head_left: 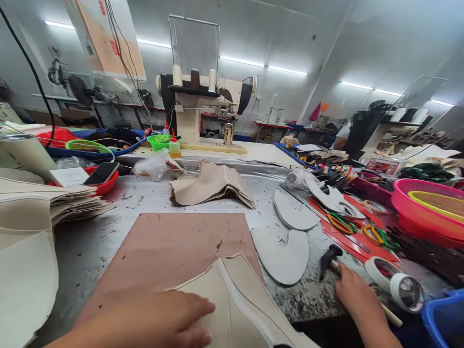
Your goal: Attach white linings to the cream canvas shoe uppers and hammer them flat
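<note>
Left hand point(181, 311) extended, right hand point(351, 291) curled

Cream piece point(250, 309) cropped, blue bin point(440, 303) cropped

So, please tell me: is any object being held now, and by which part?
Yes: the right hand holds the hammer by its handle, near the head. The left hand is over the cream piece, with no grip visible.

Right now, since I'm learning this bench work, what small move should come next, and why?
Probably lift the hammer towards the pale strip on the nearest beige piece: the right hand holds the hammer by its handle, while the left hand is at that piece, which lies partly over the brown board.
</note>
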A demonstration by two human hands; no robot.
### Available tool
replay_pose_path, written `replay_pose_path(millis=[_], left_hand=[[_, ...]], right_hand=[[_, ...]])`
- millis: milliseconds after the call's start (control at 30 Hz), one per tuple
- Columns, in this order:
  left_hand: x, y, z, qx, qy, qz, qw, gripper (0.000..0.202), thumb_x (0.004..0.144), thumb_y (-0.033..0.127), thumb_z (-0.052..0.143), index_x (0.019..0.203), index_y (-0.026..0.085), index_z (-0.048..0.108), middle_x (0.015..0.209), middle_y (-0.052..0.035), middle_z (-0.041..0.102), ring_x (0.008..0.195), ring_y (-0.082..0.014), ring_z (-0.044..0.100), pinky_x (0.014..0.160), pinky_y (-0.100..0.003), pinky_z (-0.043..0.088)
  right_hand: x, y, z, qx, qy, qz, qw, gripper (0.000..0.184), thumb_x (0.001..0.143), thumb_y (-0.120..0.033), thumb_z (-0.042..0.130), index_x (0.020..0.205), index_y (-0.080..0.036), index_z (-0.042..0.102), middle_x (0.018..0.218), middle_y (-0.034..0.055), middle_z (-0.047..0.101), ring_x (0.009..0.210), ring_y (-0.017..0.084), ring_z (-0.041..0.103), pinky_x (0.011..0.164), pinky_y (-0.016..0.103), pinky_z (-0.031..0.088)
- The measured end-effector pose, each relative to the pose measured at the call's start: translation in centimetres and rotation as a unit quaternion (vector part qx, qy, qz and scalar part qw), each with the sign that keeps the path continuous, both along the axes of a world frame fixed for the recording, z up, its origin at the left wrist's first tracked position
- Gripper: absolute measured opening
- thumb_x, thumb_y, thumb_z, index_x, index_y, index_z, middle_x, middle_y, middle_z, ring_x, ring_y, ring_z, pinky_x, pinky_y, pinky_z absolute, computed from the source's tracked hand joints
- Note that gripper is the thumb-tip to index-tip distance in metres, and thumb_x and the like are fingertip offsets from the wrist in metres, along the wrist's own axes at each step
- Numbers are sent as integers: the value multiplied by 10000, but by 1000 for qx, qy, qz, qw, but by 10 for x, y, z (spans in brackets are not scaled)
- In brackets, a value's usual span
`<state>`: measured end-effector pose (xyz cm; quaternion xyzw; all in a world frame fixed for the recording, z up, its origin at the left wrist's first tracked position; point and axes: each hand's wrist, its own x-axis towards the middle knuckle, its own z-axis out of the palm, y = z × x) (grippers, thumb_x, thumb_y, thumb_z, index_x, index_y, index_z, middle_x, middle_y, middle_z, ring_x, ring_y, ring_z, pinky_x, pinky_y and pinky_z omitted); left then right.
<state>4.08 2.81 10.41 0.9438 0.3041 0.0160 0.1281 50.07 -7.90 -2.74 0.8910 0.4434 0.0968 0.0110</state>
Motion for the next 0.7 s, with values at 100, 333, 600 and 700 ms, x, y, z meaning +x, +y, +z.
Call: replay_pose_path(millis=[100, 333, 600, 700], left_hand=[[31, -9, -18, -35, -23, 25, 999, 204, 804, 380, 528, 916, 233, 614, 785, -23, 641, 759, -194, 593, 677, -282, 432], [97, 7, -35, -112, 1, 55, 992, 193, 832, 250, 485, 999, 205, 570, 935, -50, 662, 830, -239, 622, 671, -317, 450], [138, 32, -63, -72, -56, 69, 993, 145, 788, 147, 574, 922, 191, 610, 982, -64, 624, 908, -231, 586, 765, -339, 462], [135, 36, -79, -40, -159, 21, 986, 111, 782, 96, 583, 844, 183, 609, 877, -36, 634, 827, -198, 584, 723, -313, 479]], right_hand=[[-14, 12, 30, -30, 26, -42, 998, 370, 807, -123, 366, 1112, -74, 569, 1061, 170, 640, 942, 264, 613, 801, 348, 443], [-91, 39, 98, -5, 164, 32, 986, 294, 863, -301, 358, 878, -191, 631, 740, 89, 685, 723, 240, 636, 567, 278, 382], [-156, 64, 113, -140, 159, 245, 946, 185, 713, -137, 503, 773, -202, 666, 788, 63, 713, 740, 222, 649, 549, 263, 283], [-155, 65, 111, -142, 165, 262, 940, 236, 727, -116, 471, 861, -202, 647, 786, 54, 707, 740, 213, 648, 533, 261, 261]])
